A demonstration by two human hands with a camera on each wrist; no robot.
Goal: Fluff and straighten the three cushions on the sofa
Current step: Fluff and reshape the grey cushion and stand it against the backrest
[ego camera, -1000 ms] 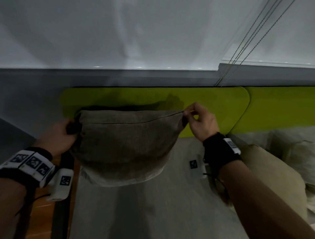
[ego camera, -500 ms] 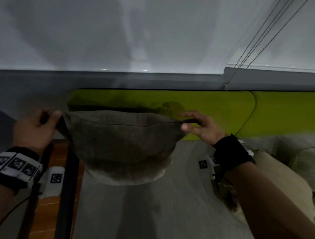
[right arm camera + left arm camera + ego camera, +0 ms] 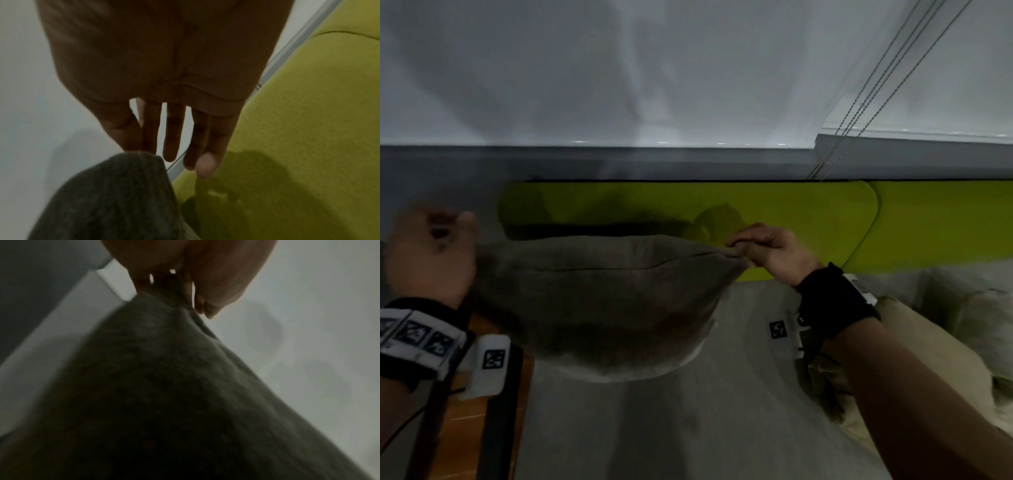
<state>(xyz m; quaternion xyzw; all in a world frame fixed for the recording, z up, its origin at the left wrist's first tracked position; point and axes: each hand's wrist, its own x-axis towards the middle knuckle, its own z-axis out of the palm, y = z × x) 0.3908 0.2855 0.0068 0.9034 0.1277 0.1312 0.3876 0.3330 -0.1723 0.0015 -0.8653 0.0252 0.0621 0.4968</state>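
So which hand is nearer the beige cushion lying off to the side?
Right hand, just left of the beige cushion. Left hand grips the brown cushion's far corner.

Cushion before backrest; second cushion right, on seat.

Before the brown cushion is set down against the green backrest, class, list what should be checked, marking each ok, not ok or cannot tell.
1. Left hand grips a corner of the brown cushion: ok.
2. Right hand pinches the opposite corner: ok.
3. Cushion's top edge roughly level: ok.
4. Grey seat bare below it: ok.
5. Beige cushion clear of that spot: ok.
6. Third cushion straightened: cannot tell.
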